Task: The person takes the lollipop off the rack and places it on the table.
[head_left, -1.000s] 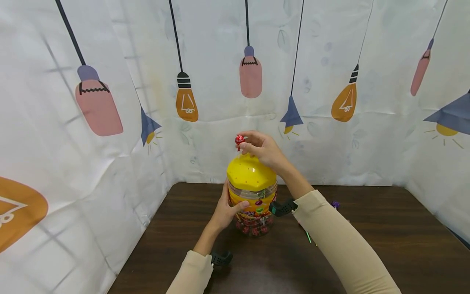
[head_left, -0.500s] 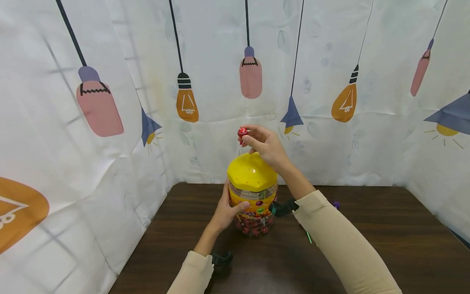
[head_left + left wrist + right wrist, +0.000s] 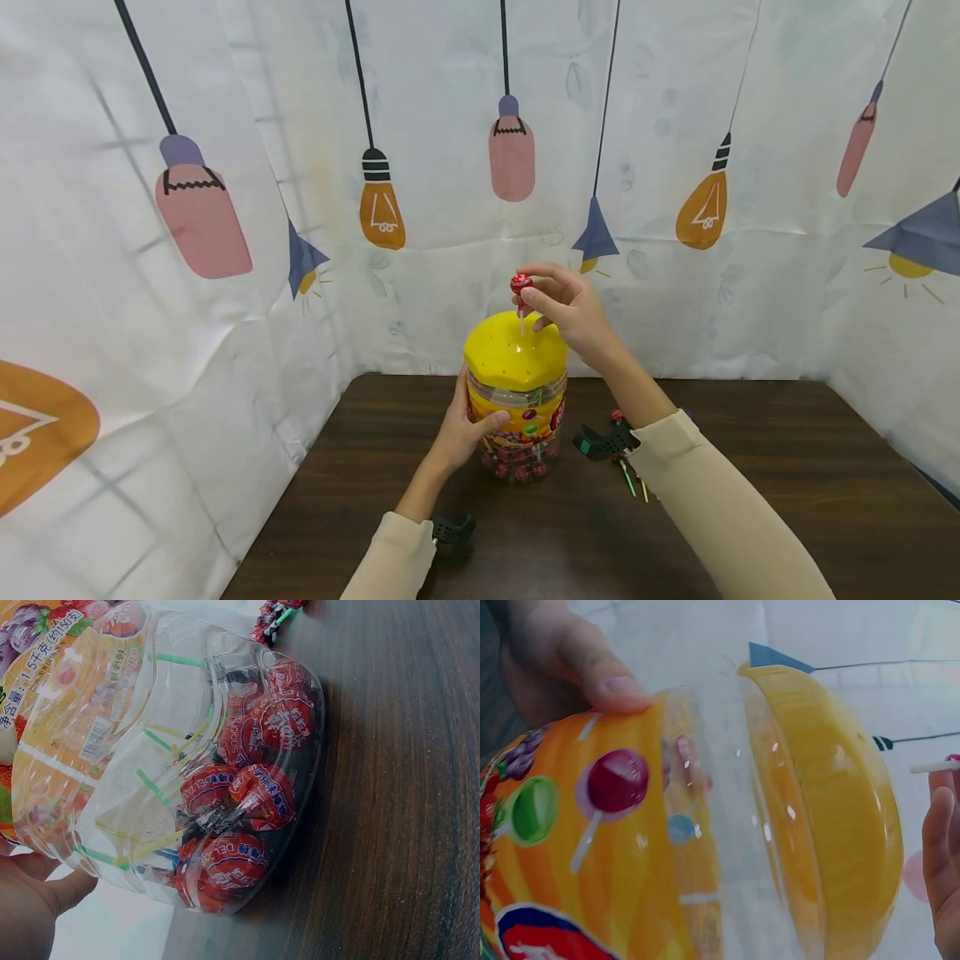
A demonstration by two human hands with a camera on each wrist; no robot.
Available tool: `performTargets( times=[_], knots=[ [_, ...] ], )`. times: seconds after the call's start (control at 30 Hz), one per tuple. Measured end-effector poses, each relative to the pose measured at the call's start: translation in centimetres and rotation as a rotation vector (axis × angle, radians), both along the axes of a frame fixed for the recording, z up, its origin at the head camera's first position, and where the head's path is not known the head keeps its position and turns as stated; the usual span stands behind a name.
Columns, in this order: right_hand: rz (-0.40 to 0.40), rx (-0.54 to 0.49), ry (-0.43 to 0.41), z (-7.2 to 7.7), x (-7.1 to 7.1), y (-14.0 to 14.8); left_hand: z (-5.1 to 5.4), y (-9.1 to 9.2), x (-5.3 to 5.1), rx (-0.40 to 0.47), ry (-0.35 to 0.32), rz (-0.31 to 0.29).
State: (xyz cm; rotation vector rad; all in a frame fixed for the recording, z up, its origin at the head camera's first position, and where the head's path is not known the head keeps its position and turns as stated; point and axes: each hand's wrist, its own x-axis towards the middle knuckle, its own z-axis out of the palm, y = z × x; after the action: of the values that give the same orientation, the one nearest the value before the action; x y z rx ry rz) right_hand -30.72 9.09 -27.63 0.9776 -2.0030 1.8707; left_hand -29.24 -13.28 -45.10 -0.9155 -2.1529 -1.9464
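Note:
A clear plastic jar (image 3: 532, 429) with an orange candy label stands on the table, its yellow domed lid (image 3: 510, 358) on top. From the left, my left hand (image 3: 456, 433) grips the jar's side, its thumb lying across the label. Over the lid, my right hand (image 3: 573, 315) pinches a red-wrapped lollipop (image 3: 521, 283) with the white stick pointing down. In the right wrist view, that stick (image 3: 931, 768) is apart from the lid. Through the jar's wall in the left wrist view, several red-wrapped lollipops (image 3: 261, 796) show near the base.
Several more lollipops (image 3: 628, 478) lie on the dark wooden table (image 3: 750, 467) to the jar's right, partly hidden by my right forearm and wristband. A white curtain (image 3: 450, 317) with printed lamps hangs behind and beside the table.
My right hand has risen slightly, then moved right and a bit down with the lollipop. More of the lollipops on the table now show. My left hand and the jar stay put.

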Motion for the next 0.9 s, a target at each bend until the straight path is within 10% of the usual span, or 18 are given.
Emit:
performTargets(
  times=[0.9],
  knots=[
    [-0.074,-0.060,-0.154,-7.1,3.1,9.2,0.0,0.1,-0.1,0.021,0.025,-0.024]
  ],
)
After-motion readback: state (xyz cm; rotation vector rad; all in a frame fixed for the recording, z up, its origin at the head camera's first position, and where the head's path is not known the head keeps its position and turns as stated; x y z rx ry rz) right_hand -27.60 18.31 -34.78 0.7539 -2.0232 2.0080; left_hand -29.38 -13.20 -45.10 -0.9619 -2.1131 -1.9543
